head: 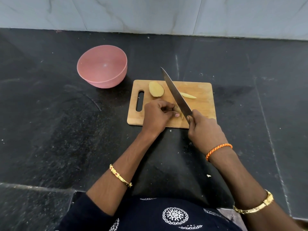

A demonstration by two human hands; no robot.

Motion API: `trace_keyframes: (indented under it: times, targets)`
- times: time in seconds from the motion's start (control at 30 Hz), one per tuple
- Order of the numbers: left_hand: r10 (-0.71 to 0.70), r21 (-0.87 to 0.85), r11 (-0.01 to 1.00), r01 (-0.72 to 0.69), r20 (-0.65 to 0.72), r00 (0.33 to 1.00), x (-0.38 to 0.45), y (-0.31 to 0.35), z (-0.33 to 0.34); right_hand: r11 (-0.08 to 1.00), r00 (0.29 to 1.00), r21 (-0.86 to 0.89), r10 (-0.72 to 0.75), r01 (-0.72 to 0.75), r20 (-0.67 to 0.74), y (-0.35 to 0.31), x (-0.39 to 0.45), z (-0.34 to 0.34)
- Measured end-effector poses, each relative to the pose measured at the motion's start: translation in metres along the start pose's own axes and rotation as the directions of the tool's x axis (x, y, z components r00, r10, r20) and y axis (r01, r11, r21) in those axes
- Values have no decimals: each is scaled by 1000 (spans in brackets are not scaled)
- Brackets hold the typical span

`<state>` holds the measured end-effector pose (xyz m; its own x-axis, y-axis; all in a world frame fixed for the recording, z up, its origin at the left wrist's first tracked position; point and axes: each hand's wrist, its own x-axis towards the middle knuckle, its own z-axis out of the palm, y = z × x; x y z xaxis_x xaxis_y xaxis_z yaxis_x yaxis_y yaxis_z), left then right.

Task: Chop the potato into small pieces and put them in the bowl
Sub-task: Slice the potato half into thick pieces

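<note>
A wooden cutting board (pixel 202 105) lies on the black counter. On it rest a potato half (pixel 156 91), cut face up, and a thin potato wedge (pixel 188 95). My left hand (pixel 157 116) presses down on another potato piece (pixel 177 108), mostly hidden under my fingers. My right hand (pixel 204 130) grips the handle of a large knife (pixel 176 93), its blade slanting up and away over the board, just right of the held piece. A pink bowl (pixel 102 66) stands left of and behind the board, with nothing in it.
The black stone counter (pixel 58 114) runs back to a pale tiled wall (pixel 150 12). Small potato scraps (pixel 208 175) lie on the counter near my right forearm. The counter's front edge is at my body.
</note>
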<state>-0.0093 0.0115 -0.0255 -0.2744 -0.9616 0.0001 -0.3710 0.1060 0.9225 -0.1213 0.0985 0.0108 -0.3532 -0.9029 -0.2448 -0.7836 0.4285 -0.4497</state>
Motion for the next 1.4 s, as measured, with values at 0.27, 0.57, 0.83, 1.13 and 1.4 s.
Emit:
trace_keyframes:
  times: [0.27, 0.57, 0.83, 1.13, 1.4]
  targets:
    - [25, 12, 1000, -25, -21, 999, 0, -3, 1, 1000, 998, -2, 13, -13, 61, -1, 2, -1]
    - [17, -14, 1000, -17, -23, 1000, 3, -6, 4, 997, 988, -11, 73, -72, 134, 13, -18, 3]
    - [-29, -38, 999, 30, 51, 998, -2, 0, 2, 975, 998, 218, 54, -48, -18, 19, -20, 1]
    - [27, 148, 988, -45, 116, 993, -1, 2, 2, 954, 996, 295, 76, -58, -52, 25, -24, 6]
    - [32, 197, 979, -55, 120, 992, -4, 6, 0, 954, 997, 301, 38, -14, -73, 21, -23, 10]
